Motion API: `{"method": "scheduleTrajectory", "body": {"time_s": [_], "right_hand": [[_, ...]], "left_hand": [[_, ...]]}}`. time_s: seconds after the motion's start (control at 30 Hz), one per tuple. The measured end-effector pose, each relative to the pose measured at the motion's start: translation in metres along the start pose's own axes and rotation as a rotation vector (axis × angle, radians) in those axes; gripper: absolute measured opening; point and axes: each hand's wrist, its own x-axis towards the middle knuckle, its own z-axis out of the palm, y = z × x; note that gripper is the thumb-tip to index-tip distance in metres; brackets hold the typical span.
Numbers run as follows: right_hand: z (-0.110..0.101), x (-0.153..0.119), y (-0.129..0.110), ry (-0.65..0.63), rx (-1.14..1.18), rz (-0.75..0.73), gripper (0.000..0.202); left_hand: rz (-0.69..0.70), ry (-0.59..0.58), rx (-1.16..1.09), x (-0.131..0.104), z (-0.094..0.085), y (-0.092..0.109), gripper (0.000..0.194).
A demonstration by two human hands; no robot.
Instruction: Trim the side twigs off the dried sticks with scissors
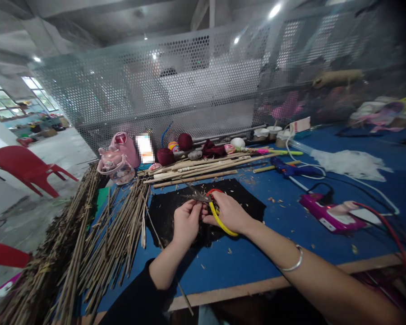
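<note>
My right hand [228, 210] grips a pair of shears [200, 196] with yellow and red handles. Their blades point left and are apart at the tips. Close beside the blades, my left hand [186, 221] is closed in a pinch; what lies between its fingers is too small to make out. Both hands are above a black cloth [246, 203] spread on the blue tabletop [223, 271]. A long thin stick [184, 293] slants beneath my left forearm and sticks out past the table's front edge.
Bundles of dry sticks [122, 239] lie at the left. Behind the cloth are pale rods [203, 166], dark red yarn balls [165, 156] and a pink basket [117, 171]. At right are a blue glue gun [284, 167], cables and a magenta power strip [328, 216].
</note>
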Motion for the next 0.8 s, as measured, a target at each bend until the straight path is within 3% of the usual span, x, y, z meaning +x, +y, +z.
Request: {"method": "scheduleTrajectory", "body": {"time_s": [0.27, 0.6, 0.8], "right_hand": [[0.0010, -0.0027, -0.0009, -0.047, -0.016, 0.129, 0.042], [0.0004, 0.0016, 0.0040, -0.065, -0.097, 0.177, 0.037], [-0.0031, 0.0004, -0.0002, -0.031, -0.152, 0.134, 0.044]], "left_hand": [[0.016, 0.020, 0.028, -0.0016, 0.0012, 0.0037, 0.024], [-0.013, 0.042, -0.039, 0.0032, -0.0024, -0.0004, 0.026], [-0.045, 0.125, -0.059, 0.0063, -0.0043, -0.0017, 0.024]]}}
